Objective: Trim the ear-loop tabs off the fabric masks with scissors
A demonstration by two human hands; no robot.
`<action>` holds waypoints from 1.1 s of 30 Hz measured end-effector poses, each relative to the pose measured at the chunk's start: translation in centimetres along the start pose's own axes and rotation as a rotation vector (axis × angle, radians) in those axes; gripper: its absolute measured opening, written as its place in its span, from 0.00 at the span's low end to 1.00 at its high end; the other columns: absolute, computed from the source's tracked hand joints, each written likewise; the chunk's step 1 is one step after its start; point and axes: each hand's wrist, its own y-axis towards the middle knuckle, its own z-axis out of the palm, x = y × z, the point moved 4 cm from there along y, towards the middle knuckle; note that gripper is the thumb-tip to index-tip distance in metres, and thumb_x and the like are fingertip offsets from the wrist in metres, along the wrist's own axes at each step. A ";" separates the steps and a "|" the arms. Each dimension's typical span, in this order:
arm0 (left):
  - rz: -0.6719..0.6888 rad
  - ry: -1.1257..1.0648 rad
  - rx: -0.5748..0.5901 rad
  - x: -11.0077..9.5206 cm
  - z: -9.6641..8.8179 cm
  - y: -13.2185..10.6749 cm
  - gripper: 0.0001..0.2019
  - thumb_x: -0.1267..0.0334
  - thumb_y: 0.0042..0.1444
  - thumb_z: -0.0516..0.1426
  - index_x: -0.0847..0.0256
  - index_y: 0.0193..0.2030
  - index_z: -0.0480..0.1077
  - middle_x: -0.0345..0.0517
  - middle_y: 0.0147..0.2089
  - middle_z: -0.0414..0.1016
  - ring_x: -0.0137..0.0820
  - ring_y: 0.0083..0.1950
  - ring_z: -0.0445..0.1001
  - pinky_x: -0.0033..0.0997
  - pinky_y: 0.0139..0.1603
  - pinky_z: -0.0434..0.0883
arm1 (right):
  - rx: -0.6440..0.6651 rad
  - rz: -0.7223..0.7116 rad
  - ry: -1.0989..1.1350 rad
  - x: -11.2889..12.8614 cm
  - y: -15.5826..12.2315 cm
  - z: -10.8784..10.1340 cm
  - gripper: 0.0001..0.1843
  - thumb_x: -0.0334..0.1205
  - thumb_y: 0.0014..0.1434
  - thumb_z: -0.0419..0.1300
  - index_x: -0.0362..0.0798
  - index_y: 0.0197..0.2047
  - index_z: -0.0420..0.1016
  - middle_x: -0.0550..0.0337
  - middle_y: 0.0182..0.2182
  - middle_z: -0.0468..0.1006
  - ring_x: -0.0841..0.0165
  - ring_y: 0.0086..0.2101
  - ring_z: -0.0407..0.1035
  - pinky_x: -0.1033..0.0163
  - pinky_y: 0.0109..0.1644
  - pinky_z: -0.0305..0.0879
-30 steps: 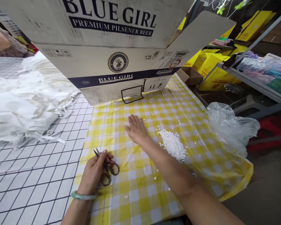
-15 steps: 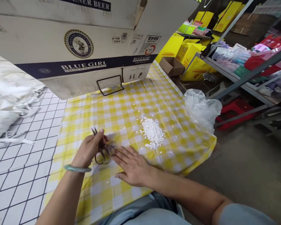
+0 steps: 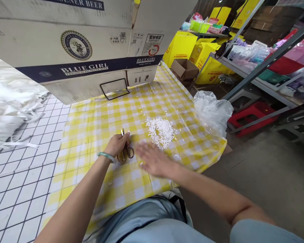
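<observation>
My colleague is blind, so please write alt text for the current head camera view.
A person's left hand holds scissors over a yellow-checked cloth; the right hand, blurred, is open beside a pile of small white pieces. Behind stands a large Blue Girl beer carton.

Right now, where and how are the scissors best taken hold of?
The scissors are probably best taken by the finger loops, coming from the near right side: the loops stick out uncovered there, while the blades point away and the left grip covers their left side.
</observation>
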 end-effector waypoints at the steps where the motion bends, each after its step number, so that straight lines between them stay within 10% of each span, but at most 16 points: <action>1: 0.001 0.034 -0.009 0.0 -0.1 0.1 0.27 0.41 0.55 0.51 0.60 0.17 0.68 0.46 0.18 0.71 0.34 0.23 0.70 0.31 0.26 0.63 | 0.025 -0.115 0.035 2.1 -1.1 0.8 0.35 0.55 0.71 0.41 0.45 0.73 0.47 0.55 0.72 0.48 0.60 0.71 0.39 0.47 0.75 0.35; 5: 0.023 0.172 -0.041 -0.4 0.0 0.2 0.25 0.42 0.58 0.50 0.59 0.19 0.67 0.47 0.20 0.72 0.36 0.24 0.71 0.32 0.28 0.64 | 0.066 -0.244 0.091 4.0 -3.6 2.2 0.34 0.56 0.71 0.41 0.46 0.73 0.46 0.58 0.72 0.46 0.65 0.71 0.38 0.51 0.75 0.31; 12: 0.114 0.400 -0.149 -1.8 1.3 -0.4 0.15 0.49 0.59 0.54 0.58 0.31 0.67 0.55 0.34 0.79 0.44 0.39 0.77 0.34 0.35 0.65 | 0.044 0.172 -0.049 -7.7 -1.1 -2.6 0.33 0.51 0.71 0.45 0.44 0.73 0.48 0.56 0.72 0.44 0.60 0.72 0.35 0.48 0.75 0.31; 20: 0.243 0.479 -0.162 -2.9 2.0 -0.2 0.11 0.54 0.64 0.52 0.60 0.37 0.67 0.52 0.36 0.79 0.41 0.39 0.77 0.32 0.37 0.66 | 0.071 -0.218 0.041 1.5 -3.7 0.5 0.33 0.54 0.70 0.46 0.47 0.73 0.49 0.59 0.72 0.49 0.65 0.71 0.40 0.52 0.75 0.35; 28: 0.405 0.551 -0.233 -3.0 3.1 -1.7 0.08 0.62 0.64 0.51 0.63 0.40 0.69 0.58 0.41 0.76 0.43 0.44 0.75 0.38 0.44 0.69 | -0.043 0.242 -0.147 -9.2 -2.3 -2.0 0.32 0.51 0.71 0.45 0.46 0.72 0.50 0.54 0.72 0.47 0.57 0.71 0.38 0.44 0.74 0.35; 33: 0.496 0.537 -0.335 -1.1 2.6 -3.5 0.11 0.60 0.66 0.51 0.62 0.43 0.72 0.56 0.49 0.76 0.42 0.53 0.73 0.42 0.54 0.70 | -0.217 0.194 -0.193 -6.5 0.1 -1.0 0.33 0.52 0.71 0.43 0.46 0.73 0.48 0.52 0.72 0.48 0.54 0.71 0.40 0.37 0.72 0.40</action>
